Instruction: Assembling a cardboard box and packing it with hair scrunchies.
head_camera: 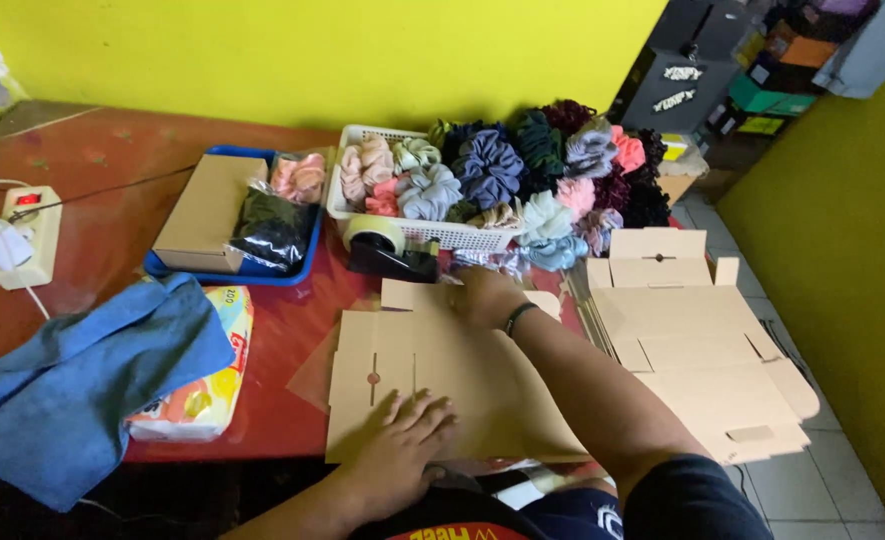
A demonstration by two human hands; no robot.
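A tan flat cardboard box blank (442, 385) lies on the red table (112, 170), by a blue tray (262, 270) and white basket (362, 135) of pastel and dark scrunchies (492, 165).

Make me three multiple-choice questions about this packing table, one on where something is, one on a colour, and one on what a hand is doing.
1. Where is the tape dispenser?
A. just in front of the white basket
B. inside the blue tray
C. on the floor

2. What colour is the cloth at the table's near left?
A. red
B. blue
C. white

3. How is the left hand?
A. gripping a scrunchie
B. raised in the air
C. pressed flat on the cardboard sheet

Answers: 1 A, it sits on the table against the basket's front. 2 B, the folds are plainly blue. 3 C, its palm lies on the sheet's near edge.
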